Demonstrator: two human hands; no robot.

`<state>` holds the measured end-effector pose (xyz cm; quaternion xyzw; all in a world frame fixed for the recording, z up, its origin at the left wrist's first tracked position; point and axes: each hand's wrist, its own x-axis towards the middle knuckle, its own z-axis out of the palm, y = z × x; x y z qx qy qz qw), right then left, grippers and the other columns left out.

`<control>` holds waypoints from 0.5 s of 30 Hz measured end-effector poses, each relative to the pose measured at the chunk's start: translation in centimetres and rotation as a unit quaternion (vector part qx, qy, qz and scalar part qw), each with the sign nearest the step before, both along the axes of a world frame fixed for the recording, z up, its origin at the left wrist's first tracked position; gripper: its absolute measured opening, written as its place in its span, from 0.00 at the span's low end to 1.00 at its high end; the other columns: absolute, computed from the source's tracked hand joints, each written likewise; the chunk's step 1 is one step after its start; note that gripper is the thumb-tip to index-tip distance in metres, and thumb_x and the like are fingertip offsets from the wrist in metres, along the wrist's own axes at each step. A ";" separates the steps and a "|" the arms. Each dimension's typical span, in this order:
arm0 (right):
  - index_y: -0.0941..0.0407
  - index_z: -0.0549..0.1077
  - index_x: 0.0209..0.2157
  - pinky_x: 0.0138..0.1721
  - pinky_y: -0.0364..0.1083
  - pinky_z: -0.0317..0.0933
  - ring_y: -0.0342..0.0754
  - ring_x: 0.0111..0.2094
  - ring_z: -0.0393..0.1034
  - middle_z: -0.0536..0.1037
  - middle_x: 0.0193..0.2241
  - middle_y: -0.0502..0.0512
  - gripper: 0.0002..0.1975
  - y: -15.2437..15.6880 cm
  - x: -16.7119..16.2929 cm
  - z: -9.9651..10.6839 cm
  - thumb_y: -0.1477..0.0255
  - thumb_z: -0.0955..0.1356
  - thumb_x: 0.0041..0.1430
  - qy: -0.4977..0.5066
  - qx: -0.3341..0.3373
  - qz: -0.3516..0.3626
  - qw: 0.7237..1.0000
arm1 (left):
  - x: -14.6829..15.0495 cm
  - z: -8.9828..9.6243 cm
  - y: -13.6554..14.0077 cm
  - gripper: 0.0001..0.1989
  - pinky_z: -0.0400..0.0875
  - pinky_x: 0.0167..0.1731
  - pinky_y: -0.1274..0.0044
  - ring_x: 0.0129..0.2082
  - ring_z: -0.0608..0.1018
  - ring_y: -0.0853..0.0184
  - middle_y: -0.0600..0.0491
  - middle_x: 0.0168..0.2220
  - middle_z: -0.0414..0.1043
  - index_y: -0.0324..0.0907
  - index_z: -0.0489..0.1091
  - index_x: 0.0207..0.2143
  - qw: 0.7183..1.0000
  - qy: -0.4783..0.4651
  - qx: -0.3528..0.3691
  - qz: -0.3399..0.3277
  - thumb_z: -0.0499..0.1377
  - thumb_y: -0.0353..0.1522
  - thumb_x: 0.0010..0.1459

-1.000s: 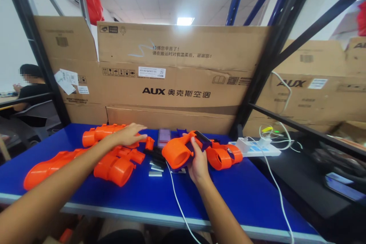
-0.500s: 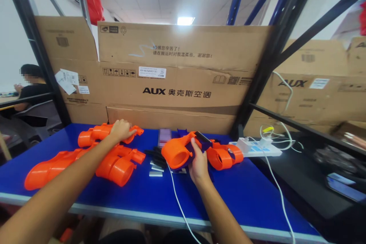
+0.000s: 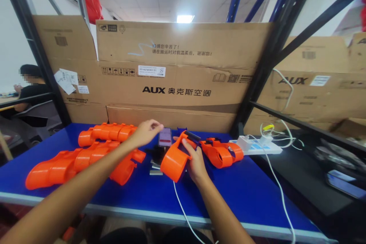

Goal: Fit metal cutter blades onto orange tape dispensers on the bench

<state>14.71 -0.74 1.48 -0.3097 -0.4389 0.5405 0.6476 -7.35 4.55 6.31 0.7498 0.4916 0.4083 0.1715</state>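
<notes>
My right hand (image 3: pixel 197 162) grips an orange plastic ring-shaped part (image 3: pixel 174 161) with a dark bar (image 3: pixel 192 135) at its top end. The ring tilts down to the left above the table. My left hand (image 3: pixel 149 130) is in the air left of it, beside the phone (image 3: pixel 165 137). Its thumb and fingertips are drawn together; whether anything small is between them is hidden. Behind and below my left arm lie rows of orange ring parts (image 3: pixel 53 170). Black pieces and silver flat bars (image 3: pixel 156 172) lie under the held part. More orange rings (image 3: pixel 221 156) lie to the right.
A white power strip (image 3: pixel 257 146) with plugs and white cables is at the right end of the blue table (image 3: pixel 137 202). One cable (image 3: pixel 182 206) hangs over the front edge. Cardboard (image 3: pixel 177 72) closes off the back between dark rack posts. A person (image 3: pixel 32 84) sits far left.
My left hand has left the orange rings and moved right, toward the held part. My right hand has turned that part, so its ring now tips further down.
</notes>
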 end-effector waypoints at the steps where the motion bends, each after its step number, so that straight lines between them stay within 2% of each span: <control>1: 0.58 0.82 0.40 0.45 0.51 0.70 0.58 0.42 0.78 0.84 0.38 0.59 0.21 -0.2 0.0 0.0 0.57 0.77 0.49 -0.023 0.000 0.024 0.999 | 1.7 -0.2 -1.2 0.23 0.68 0.47 0.66 0.44 0.78 0.54 0.46 0.43 0.80 0.44 0.78 0.44 0.995 -0.063 -0.035 -0.064 0.57 0.51 0.62; 3: 0.58 0.82 0.39 0.42 0.50 0.70 0.56 0.38 0.78 0.84 0.35 0.58 0.22 -0.4 0.0 0.1 0.57 0.78 0.49 -0.056 0.005 0.047 0.997 | 4.6 -1.0 -3.3 0.25 0.70 0.43 0.68 0.42 0.79 0.55 0.46 0.40 0.80 0.43 0.79 0.43 0.963 -0.169 -0.125 -0.169 0.56 0.52 0.62; 4: 0.58 0.82 0.39 0.39 0.49 0.70 0.54 0.35 0.78 0.84 0.33 0.56 0.22 -0.4 0.0 0.0 0.56 0.78 0.49 -0.067 0.006 0.046 0.997 | 5.7 -1.6 -4.1 0.27 0.71 0.40 0.69 0.39 0.80 0.56 0.46 0.37 0.80 0.41 0.80 0.42 0.940 -0.228 -0.169 -0.190 0.55 0.54 0.62; 6: 0.57 0.82 0.37 0.30 0.46 0.68 0.50 0.27 0.76 0.82 0.27 0.54 0.21 -0.4 -0.2 -0.2 0.54 0.77 0.50 -0.089 -0.005 0.038 0.995 | 7.3 -3.0 -5.0 0.30 0.72 0.36 0.69 0.35 0.80 0.56 0.44 0.33 0.80 0.37 0.80 0.42 0.887 -0.350 -0.225 -0.198 0.57 0.55 0.60; 9: 0.57 0.80 0.31 0.16 0.42 0.56 0.44 0.15 0.65 0.75 0.16 0.50 0.21 -0.1 -0.4 -0.8 0.52 0.75 0.53 -0.138 -0.039 0.050 0.988 | 8.0 -5.3 -4.6 0.28 0.73 0.35 0.70 0.33 0.81 0.57 0.43 0.34 0.81 0.35 0.79 0.41 0.832 -0.466 -0.232 -0.192 0.65 0.52 0.55; 12: 0.56 0.77 0.28 0.12 0.40 0.48 0.41 0.11 0.59 0.71 0.13 0.47 0.20 0.1 -0.5 -1.3 0.52 0.74 0.53 -0.176 -0.037 0.067 0.981 | 7.2 -6.9 -3.6 0.25 0.74 0.33 0.70 0.30 0.80 0.59 0.47 0.32 0.80 0.37 0.77 0.39 0.819 -0.504 -0.213 -0.173 0.68 0.49 0.51; 15: 0.55 0.75 0.28 0.12 0.39 0.51 0.41 0.13 0.62 0.73 0.16 0.47 0.19 0.1 -0.7 -1.4 0.53 0.73 0.55 -0.195 -0.005 0.073 0.978 | 5.7 -7.7 -3.3 0.24 0.72 0.30 0.71 0.25 0.78 0.63 0.51 0.28 0.77 0.39 0.74 0.37 0.823 -0.525 -0.172 -0.130 0.65 0.52 0.53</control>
